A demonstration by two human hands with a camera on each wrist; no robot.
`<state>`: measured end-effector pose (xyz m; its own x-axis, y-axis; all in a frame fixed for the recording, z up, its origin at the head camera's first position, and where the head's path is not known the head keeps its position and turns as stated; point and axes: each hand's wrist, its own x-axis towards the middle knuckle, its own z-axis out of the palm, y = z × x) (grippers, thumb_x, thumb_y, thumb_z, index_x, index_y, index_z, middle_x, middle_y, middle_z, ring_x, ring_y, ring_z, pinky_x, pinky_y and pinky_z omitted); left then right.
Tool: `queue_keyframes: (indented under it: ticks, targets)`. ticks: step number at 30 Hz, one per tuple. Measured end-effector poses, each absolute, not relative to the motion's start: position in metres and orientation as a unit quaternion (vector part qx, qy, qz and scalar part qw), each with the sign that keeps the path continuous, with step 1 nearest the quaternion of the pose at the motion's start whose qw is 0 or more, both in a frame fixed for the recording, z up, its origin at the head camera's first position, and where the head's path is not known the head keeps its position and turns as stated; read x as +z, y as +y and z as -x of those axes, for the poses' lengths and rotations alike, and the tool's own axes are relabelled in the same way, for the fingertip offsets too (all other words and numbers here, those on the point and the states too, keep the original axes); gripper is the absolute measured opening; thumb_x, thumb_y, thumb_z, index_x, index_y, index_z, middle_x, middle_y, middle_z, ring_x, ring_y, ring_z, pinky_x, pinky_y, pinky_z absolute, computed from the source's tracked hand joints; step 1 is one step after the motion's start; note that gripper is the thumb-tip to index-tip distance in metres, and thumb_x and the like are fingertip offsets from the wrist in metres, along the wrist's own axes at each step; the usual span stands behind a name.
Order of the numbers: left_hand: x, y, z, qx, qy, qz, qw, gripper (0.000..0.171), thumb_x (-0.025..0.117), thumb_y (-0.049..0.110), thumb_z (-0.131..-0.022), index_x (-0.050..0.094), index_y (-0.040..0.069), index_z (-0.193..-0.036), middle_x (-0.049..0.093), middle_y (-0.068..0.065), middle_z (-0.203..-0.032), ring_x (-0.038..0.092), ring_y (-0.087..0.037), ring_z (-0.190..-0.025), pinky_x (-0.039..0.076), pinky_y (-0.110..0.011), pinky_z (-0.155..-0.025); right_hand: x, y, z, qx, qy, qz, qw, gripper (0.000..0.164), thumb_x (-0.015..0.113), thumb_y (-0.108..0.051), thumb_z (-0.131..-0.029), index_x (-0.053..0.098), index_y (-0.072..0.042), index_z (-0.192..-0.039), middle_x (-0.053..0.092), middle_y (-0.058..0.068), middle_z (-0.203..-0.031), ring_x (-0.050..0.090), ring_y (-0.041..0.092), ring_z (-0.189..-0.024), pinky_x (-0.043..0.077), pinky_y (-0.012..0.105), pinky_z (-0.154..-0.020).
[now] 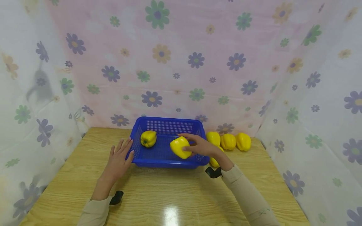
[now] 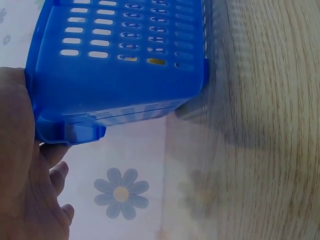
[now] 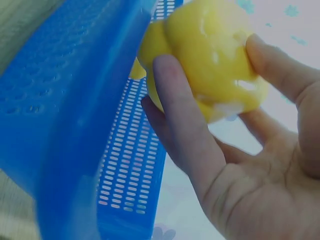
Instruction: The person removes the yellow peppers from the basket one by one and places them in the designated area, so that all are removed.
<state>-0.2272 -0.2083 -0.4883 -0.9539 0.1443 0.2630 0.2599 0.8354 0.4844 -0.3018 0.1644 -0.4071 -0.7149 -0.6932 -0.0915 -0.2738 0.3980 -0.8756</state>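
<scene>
A blue slatted plastic basket (image 1: 167,164) stands on the wooden table. My right hand (image 1: 199,146) grips a yellow bell pepper (image 1: 178,147) over the right half of the basket; in the right wrist view the fingers and thumb curl round the pepper (image 3: 215,55), above the basket's rim. Inside the basket, on the left, lies another yellow bell pepper (image 1: 148,139) with its green stem toward me. My left hand (image 1: 120,158) rests with extended fingers at the basket's left rim; in the left wrist view the hand (image 2: 25,165) lies along the basket's edge (image 2: 75,132).
Several more yellow bell peppers (image 1: 227,142) are grouped on the table right of the basket, one partly hidden behind my right wrist. Flower-patterned cloth (image 1: 175,62) walls in the wooden table (image 1: 158,194) at the back and both sides.
</scene>
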Motion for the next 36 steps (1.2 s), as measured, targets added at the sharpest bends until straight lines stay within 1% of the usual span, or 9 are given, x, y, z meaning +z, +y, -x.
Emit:
queue_keyframes:
  ticks: [4, 8, 13, 18, 23, 28, 31, 34, 36]
  targets:
    - [-0.487, -0.207, 0.227, -0.267, -0.952, 0.104, 0.111, 0.058, 0.038, 0.035, -0.111, 0.031, 0.003, -0.159, 0.025, -0.016, -0.167, 0.008, -0.041, -0.157, 0.002, -0.070, -0.120, -0.407, 0.169, 0.290, -0.481, 0.803, 0.278, 0.213, 0.065, 0.064, -0.026, -0.102, 0.035, -0.023, -0.160, 0.048, 0.017, -0.148, 0.065, 0.029, -0.117, 0.060, 0.055, -0.085]
    - [-0.485, -0.206, 0.226, -0.269, -0.952, 0.101, 0.110, 0.058, 0.038, 0.033, -0.111, 0.030, 0.002, -0.159, 0.025, -0.016, -0.167, 0.007, -0.041, -0.157, 0.001, -0.070, -0.120, -0.408, 0.176, 0.281, -0.498, 0.801, 0.268, 0.196, 0.066, 0.064, -0.029, -0.102, 0.034, -0.026, -0.160, 0.040, 0.015, -0.158, 0.062, 0.033, -0.123, 0.061, 0.049, -0.083]
    - [-0.482, -0.205, 0.225, -0.256, -0.956, 0.097, 0.105, 0.058, 0.038, 0.034, -0.111, 0.030, 0.003, -0.160, 0.025, -0.016, -0.167, 0.009, -0.041, -0.156, 0.002, -0.070, -0.120, -0.413, 0.185, 0.273, -0.518, 0.794, 0.261, 0.180, 0.065, 0.063, -0.028, -0.103, 0.033, -0.030, -0.160, 0.039, 0.015, -0.159, 0.061, 0.035, -0.127, 0.062, 0.044, -0.083]
    - [-0.480, -0.204, 0.224, -0.248, -0.958, 0.095, 0.111, 0.058, 0.040, 0.032, -0.110, 0.032, 0.001, -0.158, 0.028, -0.018, -0.166, 0.012, -0.044, -0.155, 0.003, -0.071, -0.119, -0.417, 0.195, 0.267, -0.543, 0.780, 0.261, 0.170, 0.065, 0.061, -0.024, -0.103, 0.031, -0.027, -0.161, 0.041, 0.018, -0.156, 0.059, 0.040, -0.128, 0.062, 0.046, -0.084]
    - [-0.481, -0.204, 0.224, -0.250, -0.957, 0.095, 0.113, 0.058, 0.040, 0.032, -0.111, 0.033, 0.000, -0.158, 0.029, -0.019, -0.165, 0.012, -0.044, -0.155, 0.003, -0.071, -0.119, -0.418, 0.207, 0.259, -0.555, 0.776, 0.255, 0.157, 0.064, 0.062, -0.024, -0.103, 0.033, -0.028, -0.160, 0.041, 0.017, -0.157, 0.059, 0.042, -0.127, 0.062, 0.048, -0.083]
    - [-0.481, -0.204, 0.224, -0.249, -0.957, 0.095, 0.113, 0.057, 0.040, 0.031, -0.110, 0.033, 0.000, -0.158, 0.028, -0.019, -0.165, 0.012, -0.044, -0.155, 0.004, -0.071, -0.119, -0.423, 0.221, 0.251, -0.573, 0.764, 0.256, 0.148, 0.063, 0.060, -0.021, -0.104, 0.032, -0.025, -0.161, 0.037, 0.017, -0.160, 0.056, 0.045, -0.130, 0.060, 0.053, -0.085]
    - [-0.481, -0.204, 0.224, -0.245, -0.958, 0.096, 0.109, 0.057, 0.039, 0.032, -0.111, 0.033, 0.000, -0.158, 0.028, -0.019, -0.165, 0.013, -0.044, -0.155, 0.005, -0.071, -0.119, -0.430, 0.231, 0.246, -0.590, 0.749, 0.263, 0.148, 0.064, 0.057, -0.017, -0.105, 0.029, -0.020, -0.162, 0.034, 0.020, -0.160, 0.055, 0.042, -0.131, 0.061, 0.048, -0.086]
    - [-0.481, -0.204, 0.224, -0.247, -0.958, 0.098, 0.109, 0.057, 0.039, 0.031, -0.111, 0.033, 0.000, -0.158, 0.028, -0.019, -0.165, 0.014, -0.045, -0.155, 0.005, -0.072, -0.119, -0.438, 0.242, 0.241, -0.602, 0.738, 0.266, 0.148, 0.065, 0.055, -0.015, -0.106, 0.025, -0.015, -0.163, 0.036, 0.024, -0.157, 0.060, 0.034, -0.127, 0.061, 0.041, -0.085]
    - [-0.481, -0.204, 0.224, -0.247, -0.958, 0.099, 0.110, 0.056, 0.039, 0.030, -0.111, 0.033, 0.000, -0.158, 0.028, -0.019, -0.165, 0.013, -0.044, -0.155, 0.005, -0.071, -0.119, -0.445, 0.250, 0.238, -0.614, 0.730, 0.262, 0.146, 0.065, 0.054, -0.014, -0.106, 0.024, -0.014, -0.163, 0.039, 0.025, -0.154, 0.063, 0.027, -0.123, 0.061, 0.043, -0.087]
